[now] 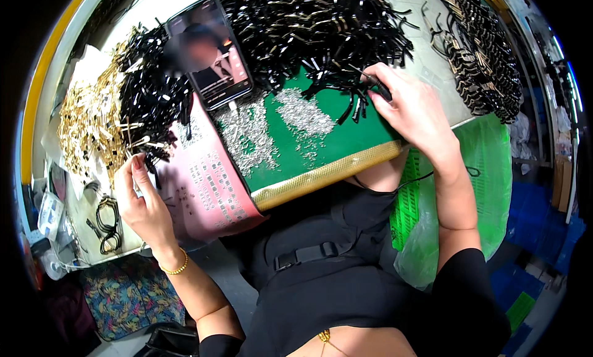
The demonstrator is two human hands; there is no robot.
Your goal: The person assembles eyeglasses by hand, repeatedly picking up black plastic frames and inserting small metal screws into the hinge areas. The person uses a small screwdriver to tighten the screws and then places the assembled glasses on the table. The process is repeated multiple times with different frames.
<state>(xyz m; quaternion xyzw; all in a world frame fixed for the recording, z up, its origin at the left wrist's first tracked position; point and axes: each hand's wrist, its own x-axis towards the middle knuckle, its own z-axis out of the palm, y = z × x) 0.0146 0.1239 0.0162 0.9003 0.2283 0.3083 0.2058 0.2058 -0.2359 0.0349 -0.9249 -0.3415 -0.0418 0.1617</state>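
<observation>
Green matting covers the middle of the tabletop, running down to the near edge, where a gold woven strip borders it. Across the far edge a big heap of glossy black strips spreads from the middle toward the right. A second heap of black strips lies at the left, touching a mound of gold metal pieces nearer the left edge. Rows of dark stacked pieces fill the far right corner. A pink printed sheet hangs over the near edge left of the mat. A phone leans between the two black heaps, its screen lit. Two patches of tiny silver pins scatter over the mat's middle.

The right hand rests on the mat's right part, at the lower fringe of the big heap. Its thumb and forefinger are pinched on a thin dark tool, the other fingers curled loosely under. The tool's tip points into the loose strips.

The left hand sits at the near left edge, by the pink sheet. Its fingers are drawn together around a black strip pulled from the foot of the left heap, thumb pressing it against the forefinger. A gold bracelet circles that wrist.
</observation>
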